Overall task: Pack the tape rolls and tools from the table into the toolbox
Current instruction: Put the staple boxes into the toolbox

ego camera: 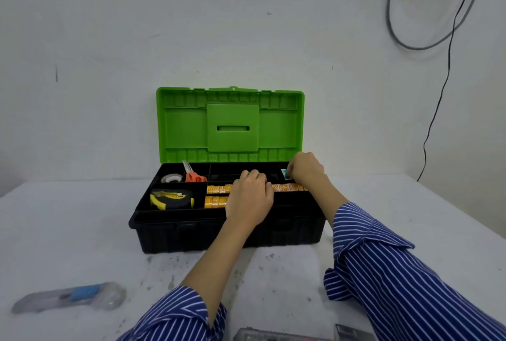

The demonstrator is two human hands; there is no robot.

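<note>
The black plastic toolbox [191, 234] with its bright green lid [231, 124] standing upright and open sits in the middle of the white counter [68, 231], close to the pale wall. Its top tray is split into compartments. In the long middle ones lie two rows of small yellow-orange tape rolls [217, 195] set on edge; their printed labels are too small to read. The left hand [250, 198] rests over these rows with its fingers curled down onto the rolls; whether it grips one cannot be told. The right hand [304, 169] reaches into the back right compartment, fingers bent around a small teal and white object [284, 174] that is mostly hidden, so the hold itself is unclear.

In the front left compartment lies a yellow and black tape measure [172, 198]; its label carries writing, but it is blurred. Behind it, the back left compartment holds a roll of clear tape [171, 178] and, just beside it, orange-handled scissors [191, 173] with the blades pointing toward the lid.

On the counter near the left front edge lies a clear plastic tape dispenser with a blue part [71, 295], well apart from the toolbox. Both forearms wear blue sleeves with white stripes [397, 272]. Grey and black cables [449, 48] hang on the wall at the upper right.
</note>
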